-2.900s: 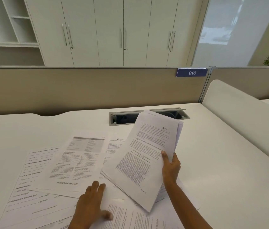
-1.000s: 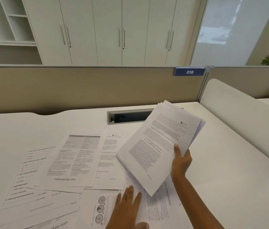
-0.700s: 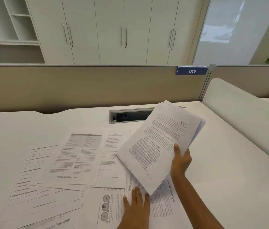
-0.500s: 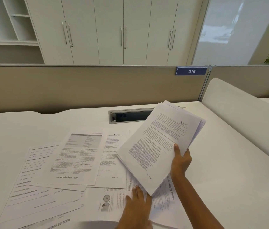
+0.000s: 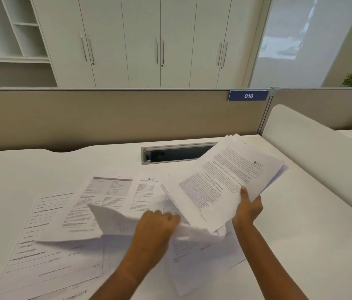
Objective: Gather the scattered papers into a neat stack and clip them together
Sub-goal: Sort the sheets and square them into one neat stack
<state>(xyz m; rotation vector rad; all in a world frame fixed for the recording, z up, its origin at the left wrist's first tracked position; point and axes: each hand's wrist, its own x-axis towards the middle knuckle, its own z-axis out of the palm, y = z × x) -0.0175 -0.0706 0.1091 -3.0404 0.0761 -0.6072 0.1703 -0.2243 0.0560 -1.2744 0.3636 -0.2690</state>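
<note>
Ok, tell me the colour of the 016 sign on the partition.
Dark blue with white numerals: the 016 sign, clearest in the head view.

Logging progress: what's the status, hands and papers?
Right hand holds gathered stack. Left hand lifts a blurred sheet. Loose papers on desk. No clip visible.

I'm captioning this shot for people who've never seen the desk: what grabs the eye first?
The right hand holds a fanned sheaf of papers tilted above the white desk. The left hand lifts a blurred sheet off the loose pages left of it.
</note>
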